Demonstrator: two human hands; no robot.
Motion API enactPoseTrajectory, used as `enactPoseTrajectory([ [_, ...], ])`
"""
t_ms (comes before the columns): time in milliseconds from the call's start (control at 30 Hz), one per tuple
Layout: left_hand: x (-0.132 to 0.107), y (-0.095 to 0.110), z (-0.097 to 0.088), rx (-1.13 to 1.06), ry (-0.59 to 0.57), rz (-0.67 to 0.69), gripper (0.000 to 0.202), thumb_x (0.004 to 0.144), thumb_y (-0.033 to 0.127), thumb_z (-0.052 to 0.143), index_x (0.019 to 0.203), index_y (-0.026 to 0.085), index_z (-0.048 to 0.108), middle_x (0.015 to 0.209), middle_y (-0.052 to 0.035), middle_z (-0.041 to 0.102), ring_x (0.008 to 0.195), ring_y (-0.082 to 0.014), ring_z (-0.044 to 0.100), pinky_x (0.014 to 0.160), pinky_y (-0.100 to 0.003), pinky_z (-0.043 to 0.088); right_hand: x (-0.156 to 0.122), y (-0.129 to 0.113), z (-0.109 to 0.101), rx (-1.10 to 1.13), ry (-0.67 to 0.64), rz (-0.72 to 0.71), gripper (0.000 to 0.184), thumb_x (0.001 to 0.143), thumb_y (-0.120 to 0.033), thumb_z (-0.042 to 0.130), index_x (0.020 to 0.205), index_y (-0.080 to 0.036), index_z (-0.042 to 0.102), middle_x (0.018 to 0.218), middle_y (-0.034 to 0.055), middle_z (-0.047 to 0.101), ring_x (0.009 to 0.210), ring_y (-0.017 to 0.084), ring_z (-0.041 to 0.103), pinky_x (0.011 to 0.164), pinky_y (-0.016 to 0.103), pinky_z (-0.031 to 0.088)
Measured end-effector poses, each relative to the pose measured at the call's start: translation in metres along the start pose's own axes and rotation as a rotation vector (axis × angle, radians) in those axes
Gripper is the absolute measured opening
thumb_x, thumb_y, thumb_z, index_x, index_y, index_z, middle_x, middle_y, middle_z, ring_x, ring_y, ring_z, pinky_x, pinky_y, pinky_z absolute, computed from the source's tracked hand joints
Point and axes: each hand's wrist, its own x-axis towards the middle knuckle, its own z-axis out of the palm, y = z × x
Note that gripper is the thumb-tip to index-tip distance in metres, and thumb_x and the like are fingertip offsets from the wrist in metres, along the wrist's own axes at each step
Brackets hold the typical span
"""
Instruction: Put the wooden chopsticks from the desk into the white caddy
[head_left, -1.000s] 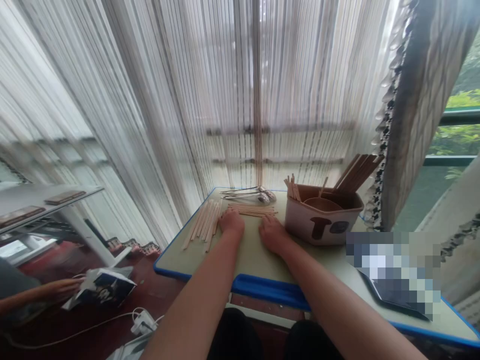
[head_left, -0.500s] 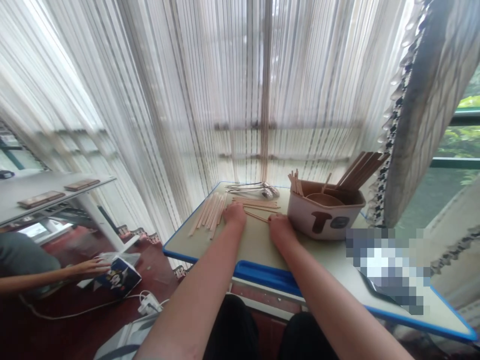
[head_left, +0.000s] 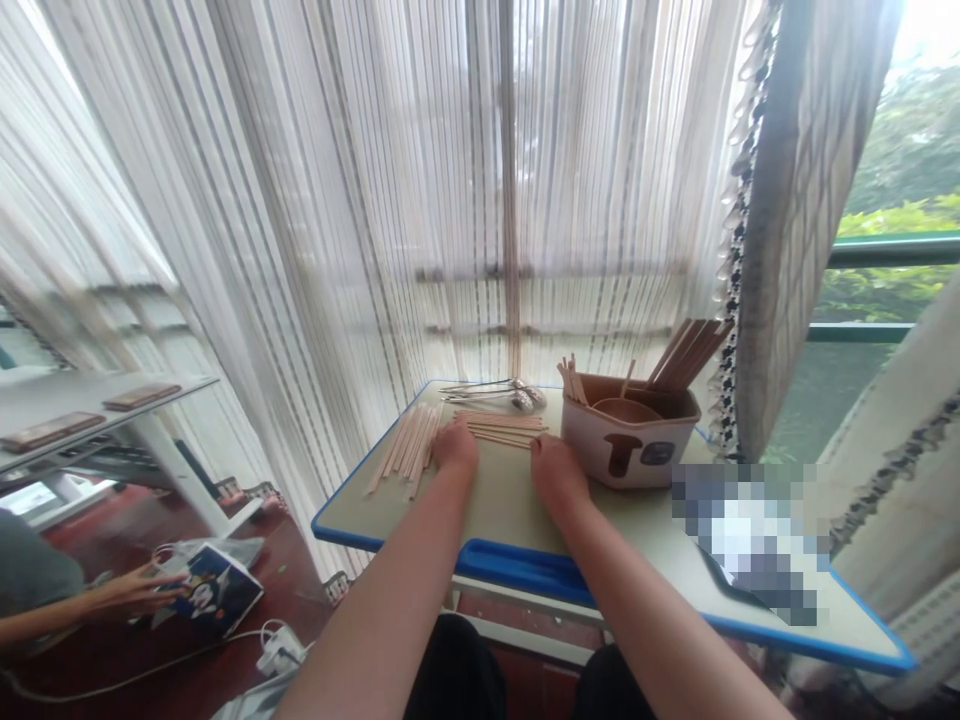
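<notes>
Two hands: left hand (head_left: 455, 445) open, palm down, empty; right hand (head_left: 556, 472) open, palm down, empty.
Sticks: fanned pale wooden sticks (head_left: 409, 450) just beside left hand; shorter wooden bunch (head_left: 499, 428) ahead, between hands.
Around: pink-and-brown plastic caddy (head_left: 637, 455) right of right hand, holding sticks; metal utensils (head_left: 487, 393) at far edge of cream, blue-edged table (head_left: 390, 520).
Nearby: co-worker's hand (head_left: 139, 592) on dark printed booklet (head_left: 217, 590), low left.

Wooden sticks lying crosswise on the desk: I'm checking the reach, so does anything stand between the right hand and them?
Nothing visible does: the right hand lies just below and to the right of the wooden sticks, with only the desk's surface between them.
</notes>
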Motion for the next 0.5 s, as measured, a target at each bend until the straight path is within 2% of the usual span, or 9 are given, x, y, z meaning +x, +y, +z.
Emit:
enactPoseTrajectory([
  [133, 0.003, 0.0, 0.001, -0.007, 0.006, 0.01, 0.03, 0.086, 0.032, 0.045, 0.111, 0.022, 0.059, 0.109, -0.0105, 0.062, 0.104, -0.024, 0.054, 0.083, -0.035, 0.041, -0.001, -0.007, -0.002, 0.24, 0.13, -0.074, 0.026, 0.089, -0.024, 0.039, 0.089, -0.013, 0.063, 0.09, 0.0107, 0.067, 0.083, 0.019, 0.06, 0.075, 0.027, 0.042],
  [267, 0.006, 0.003, 0.001, -0.037, 0.004, 0.048, 0.026, 0.086, 0.032, 0.045, 0.096, 0.023, 0.067, 0.103, -0.0093, 0.064, 0.099, -0.024, 0.055, 0.081, -0.036, 0.04, -0.002, -0.01, -0.003, 0.534, 0.225, -0.131, 0.022, 0.084, -0.028, 0.047, 0.088, -0.014, 0.064, 0.086, 0.0082, 0.067, 0.075, 0.017, 0.06, 0.071, 0.027, 0.045],
  [367, 0.006, 0.004, 0.001, -0.052, 0.02, 0.087, 0.026, 0.085, 0.031, 0.046, 0.094, 0.024, 0.069, 0.1, -0.0083, 0.065, 0.098, -0.0237, 0.055, 0.081, -0.036, 0.039, 0.0, -0.01, 0.001, 0.703, 0.196, -0.077, 0.025, 0.082, -0.034, 0.051, 0.089, -0.015, 0.065, 0.08, 0.0074, 0.067, 0.068, 0.017, 0.06, 0.066, 0.029, 0.047],
  [433, 0.004, 0.005, 0.0, -0.072, 0.038, 0.129, 0.025, 0.085, 0.031, 0.048, 0.093, 0.024, 0.07, 0.1, -0.0075, 0.065, 0.097, -0.0232, 0.054, 0.081, -0.035, 0.038, 0.002, -0.011, 0.008, 0.834, 0.122, -0.023, 0.029, 0.081, -0.038, 0.052, 0.093, -0.014, 0.065, 0.076, 0.0068, 0.066, 0.064, 0.017, 0.059, 0.059, 0.028, 0.048],
  [500, 0.002, 0.005, -0.001, -0.097, 0.064, 0.196, 0.024, 0.085, 0.031, 0.048, 0.096, 0.025, 0.069, 0.1, -0.0064, 0.065, 0.097, -0.0223, 0.054, 0.082, -0.034, 0.038, 0.005, -0.011, 0.016, 0.937, 0.054, -0.009, 0.033, 0.081, -0.041, 0.051, 0.096, -0.014, 0.065, 0.08, 0.0076, 0.067, 0.063, 0.016, 0.06, 0.055, 0.028, 0.049],
])
